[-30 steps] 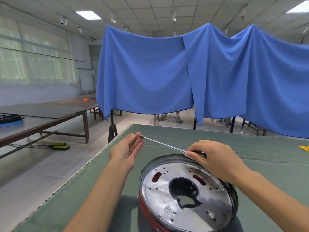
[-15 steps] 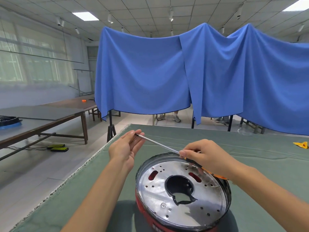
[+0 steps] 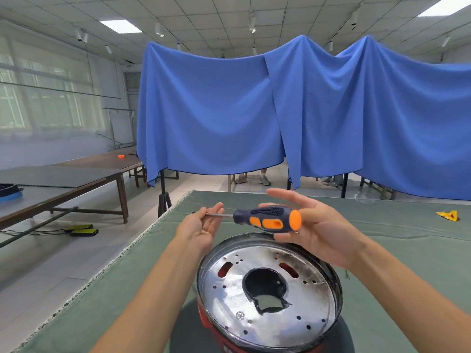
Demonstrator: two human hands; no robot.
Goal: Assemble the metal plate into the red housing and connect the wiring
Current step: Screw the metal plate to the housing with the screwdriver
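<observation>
Orange-handled screwdriver (image 3: 267, 219) above metal plate (image 3: 270, 296), left hand (image 3: 201, 228) pinching shaft, right hand (image 3: 313, 230) spread, blue drapes (image 3: 254, 110) behind

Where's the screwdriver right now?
Head view, centre: the screwdriver lies level between both hands, above the plate, handle on the right hand, shaft tip at the left hand.

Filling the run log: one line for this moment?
screwdriver raised | left hand pinches shaft | right hand open | metal plate in red housing
</observation>
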